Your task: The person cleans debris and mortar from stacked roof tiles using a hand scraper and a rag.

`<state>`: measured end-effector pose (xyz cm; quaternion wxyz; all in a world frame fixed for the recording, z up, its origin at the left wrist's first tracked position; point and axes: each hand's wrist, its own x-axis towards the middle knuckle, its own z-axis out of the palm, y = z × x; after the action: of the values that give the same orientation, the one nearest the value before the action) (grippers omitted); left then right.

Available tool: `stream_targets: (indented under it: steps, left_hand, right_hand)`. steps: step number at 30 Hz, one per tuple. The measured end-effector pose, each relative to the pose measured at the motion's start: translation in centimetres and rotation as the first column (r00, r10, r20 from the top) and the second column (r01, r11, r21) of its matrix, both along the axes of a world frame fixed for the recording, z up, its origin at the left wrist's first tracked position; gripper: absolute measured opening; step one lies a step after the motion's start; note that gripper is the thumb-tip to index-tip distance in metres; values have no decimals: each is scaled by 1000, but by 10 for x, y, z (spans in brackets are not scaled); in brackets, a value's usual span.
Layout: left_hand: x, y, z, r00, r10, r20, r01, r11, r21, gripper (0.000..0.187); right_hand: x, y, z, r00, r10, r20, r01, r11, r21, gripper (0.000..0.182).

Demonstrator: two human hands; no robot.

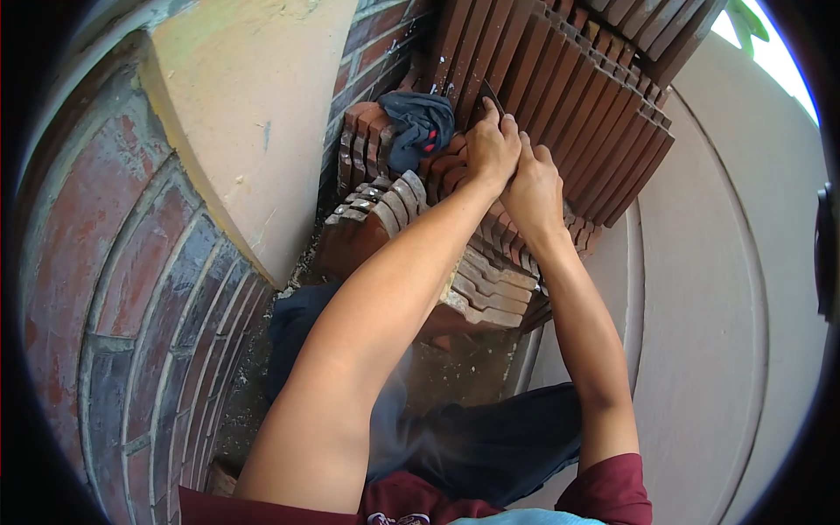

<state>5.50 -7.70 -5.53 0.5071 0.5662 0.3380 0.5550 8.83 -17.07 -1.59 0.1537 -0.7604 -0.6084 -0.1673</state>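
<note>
My left hand (493, 150) and my right hand (534, 185) are together in front of a stack of reddish-brown roof tiles (560, 101). The left fingers are closed around a thin, dark, flat piece (492, 94) whose tip shows above the index finger; most of it is hidden. Pressed against the left hand, the right one has its fingers bent inward, and whatever they hold is out of sight. A dark cloth (416, 127) with red marks lies on tiles just left of my hands.
Below my forearms, more curved tiles (490, 284) are piled on the dirty ground. A brick wall (166, 289) with a pale panel (249, 105) rises on the left. Along the right side stands a light-coloured wall (700, 289).
</note>
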Motion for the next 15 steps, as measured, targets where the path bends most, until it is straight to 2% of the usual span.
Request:
stream_targets:
  steps: [6,9,12,15]
  left_hand:
    - [11,-1,-21,999,-19,28,20,999,-29,61]
    - [14,0,-20,998,29,47,-29,1000,2,61]
    - [9,-1,-25,997,-77,32,78,995,-61,62]
    - [10,5,-22,999,-19,38,19,1000,7,62]
  right_hand:
    - [-2,-4,-7,999,-41,7,41,997,-57,66]
    - [-4,-5,-9,998,-57,-2,57,997,-61,66]
    - [-5,-4,-14,998,-63,13,63,995,-82,66]
    - [-10,-1,-4,998,-52,19,53,996,-65,66]
